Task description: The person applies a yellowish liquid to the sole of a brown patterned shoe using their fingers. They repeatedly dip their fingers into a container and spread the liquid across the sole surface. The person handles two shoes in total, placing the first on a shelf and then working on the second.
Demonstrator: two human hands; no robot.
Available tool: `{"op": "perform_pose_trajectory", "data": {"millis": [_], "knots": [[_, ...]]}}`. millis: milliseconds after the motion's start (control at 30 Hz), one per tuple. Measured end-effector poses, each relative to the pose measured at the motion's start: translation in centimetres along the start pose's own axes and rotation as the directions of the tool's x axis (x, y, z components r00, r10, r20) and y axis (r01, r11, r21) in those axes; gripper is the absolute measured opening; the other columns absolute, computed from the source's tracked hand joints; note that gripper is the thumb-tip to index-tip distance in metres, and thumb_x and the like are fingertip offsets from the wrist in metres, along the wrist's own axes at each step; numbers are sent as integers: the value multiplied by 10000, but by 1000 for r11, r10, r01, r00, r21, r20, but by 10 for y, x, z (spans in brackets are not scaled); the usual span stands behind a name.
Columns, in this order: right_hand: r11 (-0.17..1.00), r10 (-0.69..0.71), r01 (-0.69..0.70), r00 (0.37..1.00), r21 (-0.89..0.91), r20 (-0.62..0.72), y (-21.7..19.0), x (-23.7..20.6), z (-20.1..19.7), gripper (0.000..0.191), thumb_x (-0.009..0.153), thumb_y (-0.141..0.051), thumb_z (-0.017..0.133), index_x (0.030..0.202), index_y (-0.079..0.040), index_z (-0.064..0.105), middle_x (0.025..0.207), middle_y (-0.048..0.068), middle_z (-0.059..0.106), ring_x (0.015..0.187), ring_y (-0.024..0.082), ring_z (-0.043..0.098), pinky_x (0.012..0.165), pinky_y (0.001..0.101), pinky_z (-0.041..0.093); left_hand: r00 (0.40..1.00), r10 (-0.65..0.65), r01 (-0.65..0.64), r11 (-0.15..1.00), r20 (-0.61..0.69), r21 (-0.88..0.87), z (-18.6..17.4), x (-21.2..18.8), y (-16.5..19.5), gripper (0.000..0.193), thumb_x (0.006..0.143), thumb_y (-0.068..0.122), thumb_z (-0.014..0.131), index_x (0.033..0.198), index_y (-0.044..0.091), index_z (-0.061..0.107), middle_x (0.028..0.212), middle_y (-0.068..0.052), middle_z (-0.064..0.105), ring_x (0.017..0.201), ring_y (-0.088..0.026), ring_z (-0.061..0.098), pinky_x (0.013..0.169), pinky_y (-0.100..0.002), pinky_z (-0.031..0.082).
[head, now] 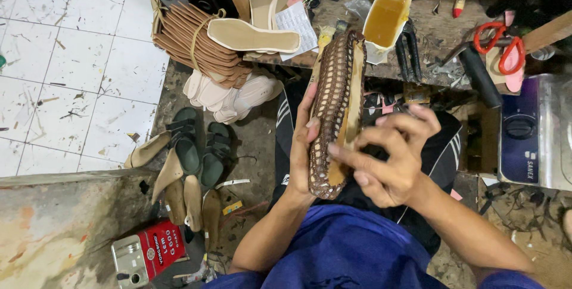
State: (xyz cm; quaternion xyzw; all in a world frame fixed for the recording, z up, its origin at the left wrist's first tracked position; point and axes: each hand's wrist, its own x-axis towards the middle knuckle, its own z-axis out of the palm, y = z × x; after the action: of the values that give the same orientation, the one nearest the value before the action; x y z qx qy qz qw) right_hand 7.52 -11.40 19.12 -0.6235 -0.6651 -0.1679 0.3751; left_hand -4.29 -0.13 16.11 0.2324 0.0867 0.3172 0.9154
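A long brown woven shoe upper (pixel 333 95) with a tan sole edge stands upright in front of me. My left hand (pixel 301 146) grips it from the left side, fingers wrapped along its edge. My right hand (pixel 390 152) is at its right side, thumb and fingertips pressing on the tan edge near the lower half. Both forearms come up from my blue clothing at the bottom of the view.
A cluttered workbench (pixel 441 27) holds a container of amber glue (pixel 386 19), red-handled scissors (pixel 503 47), black pliers (pixel 408 53) and a tan insole (pixel 253 36). A bundle of brown soles (pixel 190 42), green sandals (pixel 199 146) and a red box (pixel 152 252) lie left. An appliance (pixel 533 134) stands right.
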Motion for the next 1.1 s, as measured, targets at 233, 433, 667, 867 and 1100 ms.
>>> {"op": "perform_pose_trajectory", "data": {"millis": [233,433,667,867,1100], "knots": [[998,56,-57,998,41,25,2,5,0,379,972,-331,518,1146,-198,827,982,37,592,1070,307,451,1113,553,249,998,63,-66,992,29,105,2,-1,3,818,987,331,580,1662,85,191,1600,-186,404,1426,-321,488,1208,-467,410],[996,88,-88,996,17,27,2,7,-2,374,985,-317,517,1152,-181,823,994,57,604,1092,306,455,1112,551,253,997,77,-80,987,30,142,2,0,4,889,964,364,639,1667,64,185,1590,-203,411,1421,-329,490,1209,-461,409],[985,169,-169,985,35,30,4,9,0,346,965,-263,550,1170,-160,809,1018,51,581,1107,300,466,1115,551,270,995,92,-95,983,22,154,1,2,3,890,946,366,652,1655,61,208,1587,-200,408,1407,-319,502,1201,-456,414],[996,38,-38,999,81,3,8,12,0,356,920,-303,550,1125,-167,807,988,35,579,1077,302,459,1083,543,273,996,88,-92,984,34,150,-1,2,2,892,937,344,661,1654,65,209,1580,-187,419,1406,-304,505,1200,-443,417],[990,125,-126,992,59,15,5,15,0,343,921,-245,584,1169,-144,798,1004,52,567,1095,295,474,1122,517,263,996,80,-82,992,26,93,-4,1,-2,875,951,328,653,1665,84,209,1585,-184,428,1411,-310,512,1206,-451,434]]}}
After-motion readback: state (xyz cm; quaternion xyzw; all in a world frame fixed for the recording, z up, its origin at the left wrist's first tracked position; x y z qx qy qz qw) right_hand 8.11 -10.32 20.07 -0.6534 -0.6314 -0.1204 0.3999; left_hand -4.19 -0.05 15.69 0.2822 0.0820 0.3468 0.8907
